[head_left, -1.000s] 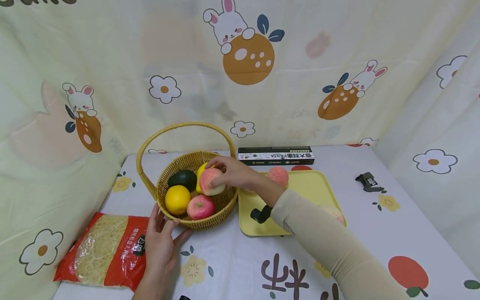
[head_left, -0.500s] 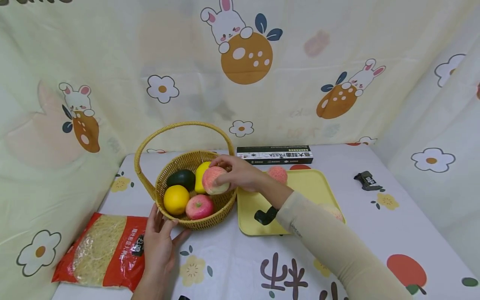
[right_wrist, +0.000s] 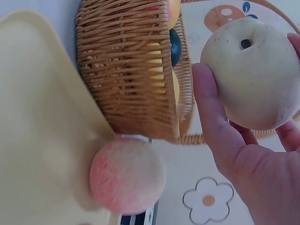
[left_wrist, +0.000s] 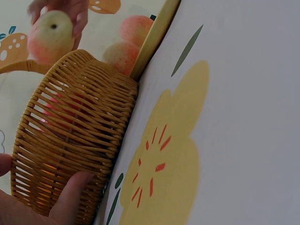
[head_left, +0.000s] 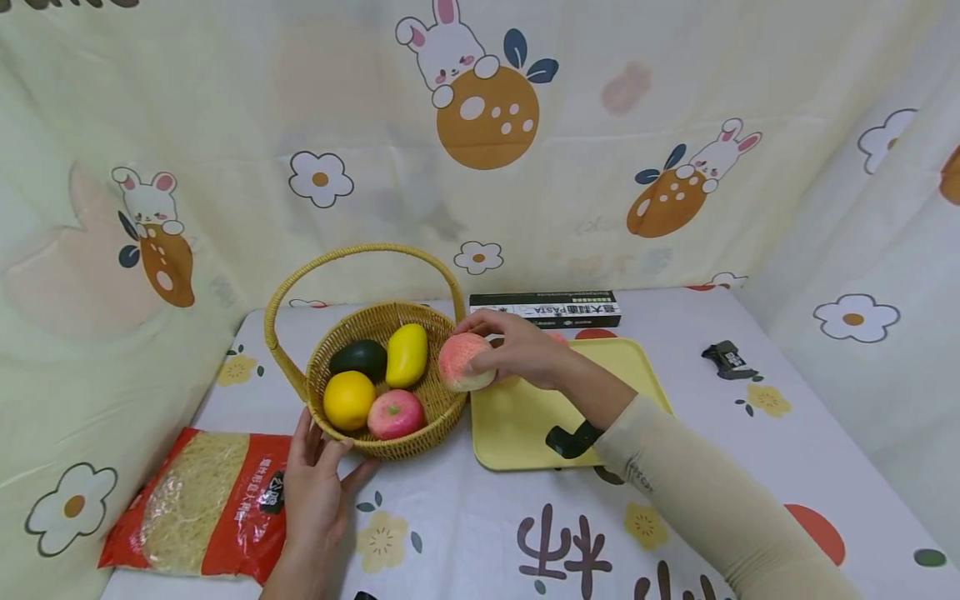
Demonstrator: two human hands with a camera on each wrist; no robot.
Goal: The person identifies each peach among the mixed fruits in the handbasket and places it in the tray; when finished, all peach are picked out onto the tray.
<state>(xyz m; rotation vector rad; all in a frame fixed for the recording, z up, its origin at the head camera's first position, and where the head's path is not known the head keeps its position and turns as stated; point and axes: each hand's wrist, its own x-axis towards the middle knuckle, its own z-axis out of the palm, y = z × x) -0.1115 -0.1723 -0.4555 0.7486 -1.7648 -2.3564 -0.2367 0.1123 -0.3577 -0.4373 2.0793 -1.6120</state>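
Note:
My right hand [head_left: 517, 350] pinches a pink and cream peach [head_left: 467, 362] above the right rim of the wicker basket [head_left: 420, 437]. In the right wrist view thumb and fingers hold the peach [right_wrist: 255, 75] at its sides. My left hand [head_left: 315, 492] holds the basket at its front left, thumb along the outer wall in the left wrist view. Inside lie a dark green avocado [head_left: 358, 360], a yellow mango [head_left: 407, 355], an orange [head_left: 349, 400] and a pink apple [head_left: 396, 414].
A yellow tray [head_left: 510, 437] stands right of the basket. Peaches [left_wrist: 123, 57] show at the tray. Behind it lies a black pasta box [head_left: 577, 308]. A red pasta bag [head_left: 198, 504] is at the left, a small black packet [head_left: 727, 360] at the right.
My right hand has moved right with the peach, from over the basket's inside to its right rim, uncovering the mango. My left hand stays at the basket.

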